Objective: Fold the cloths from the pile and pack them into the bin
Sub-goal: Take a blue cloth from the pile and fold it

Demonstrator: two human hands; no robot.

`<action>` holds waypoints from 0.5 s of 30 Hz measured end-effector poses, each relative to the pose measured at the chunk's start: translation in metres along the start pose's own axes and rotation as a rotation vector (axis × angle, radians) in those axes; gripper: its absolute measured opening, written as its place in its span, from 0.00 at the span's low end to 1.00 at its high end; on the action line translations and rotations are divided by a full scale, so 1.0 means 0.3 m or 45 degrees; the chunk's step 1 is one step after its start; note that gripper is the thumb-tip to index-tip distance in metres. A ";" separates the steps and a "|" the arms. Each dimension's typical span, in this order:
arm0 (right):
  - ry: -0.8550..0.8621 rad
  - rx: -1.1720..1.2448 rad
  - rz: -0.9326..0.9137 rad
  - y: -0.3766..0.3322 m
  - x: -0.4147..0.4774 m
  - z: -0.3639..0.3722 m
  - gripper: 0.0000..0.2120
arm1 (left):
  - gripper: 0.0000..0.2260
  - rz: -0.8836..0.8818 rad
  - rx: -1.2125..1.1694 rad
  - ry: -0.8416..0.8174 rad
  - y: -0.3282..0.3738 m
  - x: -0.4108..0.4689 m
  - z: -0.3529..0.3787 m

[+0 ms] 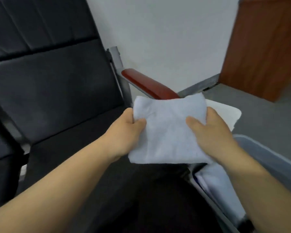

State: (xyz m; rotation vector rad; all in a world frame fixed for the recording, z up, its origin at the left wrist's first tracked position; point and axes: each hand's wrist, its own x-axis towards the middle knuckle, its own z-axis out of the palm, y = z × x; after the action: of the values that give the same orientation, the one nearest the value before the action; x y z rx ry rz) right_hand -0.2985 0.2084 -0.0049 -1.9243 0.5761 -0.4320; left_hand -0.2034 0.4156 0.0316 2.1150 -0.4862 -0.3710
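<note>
Gripping one folded white cloth (168,132) with left grip (129,130) and right grip (210,132), one at each side.

Head view: pinched with both thumbs on top of the fabric, the other fingers curled underneath and hidden. Held in the air over a dark lap, roughly level, near edge sagging a little. Hangs in front of a red-brown armrest (149,86) and just left of a grey bin (267,157) at lower right, with white folded cloths (215,180) already inside. Partly hides a flat white thing (225,111) behind the right grip, cloth or lid, cannot tell. Flanked by black padded seats (57,89) at left and a brown wooden cabinet (262,47) at upper right.
</note>
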 end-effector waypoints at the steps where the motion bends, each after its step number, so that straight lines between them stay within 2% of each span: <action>1: 0.108 0.047 0.107 0.088 -0.043 -0.087 0.12 | 0.11 0.036 0.068 -0.122 0.052 0.032 0.111; 5: 0.394 0.112 0.438 0.394 -0.220 -0.337 0.05 | 0.06 0.182 0.321 -0.480 0.167 0.081 0.532; 8: 0.526 0.060 0.665 0.568 -0.366 -0.471 0.08 | 0.03 0.186 0.420 -0.774 0.176 0.060 0.811; 11: 0.640 -0.007 0.849 0.711 -0.513 -0.568 0.10 | 0.11 0.128 0.497 -1.006 0.153 0.018 1.060; 15: 0.684 -0.056 1.064 0.853 -0.662 -0.620 0.13 | 0.11 0.073 0.543 -1.134 0.112 -0.058 1.294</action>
State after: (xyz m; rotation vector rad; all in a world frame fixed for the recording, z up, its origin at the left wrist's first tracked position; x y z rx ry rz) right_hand -0.6120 0.0940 -0.1726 -1.4176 1.6567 -0.3770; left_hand -0.3947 0.1286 -0.1505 2.2404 -1.2146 -1.2847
